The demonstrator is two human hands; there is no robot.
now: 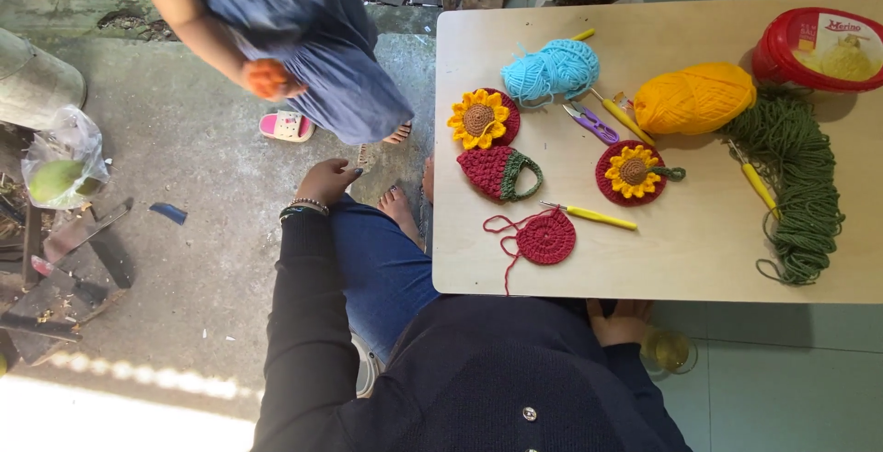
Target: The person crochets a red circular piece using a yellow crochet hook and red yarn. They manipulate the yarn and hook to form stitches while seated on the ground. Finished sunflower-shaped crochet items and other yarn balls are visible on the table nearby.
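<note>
Dark sleeves fill the near view. On my knee rests my left hand (326, 181), fingers loose, holding nothing. Under the desk (699, 259) edge my right hand (621, 321) is half hidden beside a glass (670, 351); its grip I cannot tell.

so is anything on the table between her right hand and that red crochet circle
Nothing on the tabletop lies between them. The right hand rests below the table edge, beside a glass; the red crochet circle lies just past that edge, with the yellow hook beyond it.
</note>
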